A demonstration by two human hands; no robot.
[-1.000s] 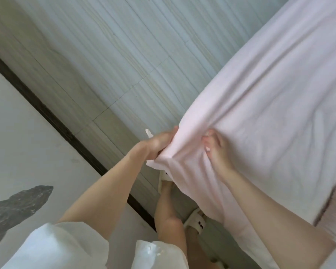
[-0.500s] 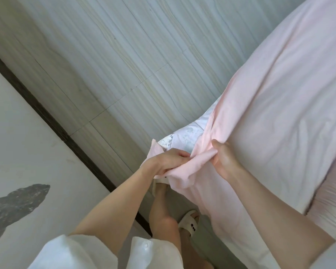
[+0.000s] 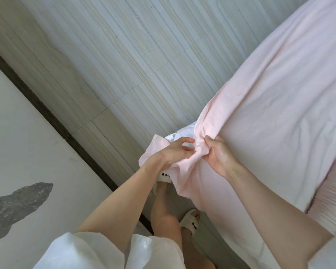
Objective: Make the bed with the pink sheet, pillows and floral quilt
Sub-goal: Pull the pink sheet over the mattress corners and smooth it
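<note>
The pink sheet (image 3: 275, 105) covers the bed on the right, and its corner is bunched up at the bed's near corner. My left hand (image 3: 173, 152) rests on the loose corner flap with curled fingers, pinching a fold. My right hand (image 3: 217, 154) grips the gathered fabric just right of it, thumb on top. A white patterned patch of mattress (image 3: 179, 135) shows under the lifted corner. No pillows or quilt are in view.
Grey wood-look floor (image 3: 124, 65) fills the upper left. A dark skirting strip (image 3: 52, 117) and a pale wall with a grey mark (image 3: 14, 206) run along the left. My feet in white slippers (image 3: 190, 223) stand beside the bed. A ribbed pink bed skirt (image 3: 332, 206) hangs at right.
The sheet corner has been pulled up off the mattress corner, so the white mattress now shows. Both hands have shifted their grip on the bunched fabric.
</note>
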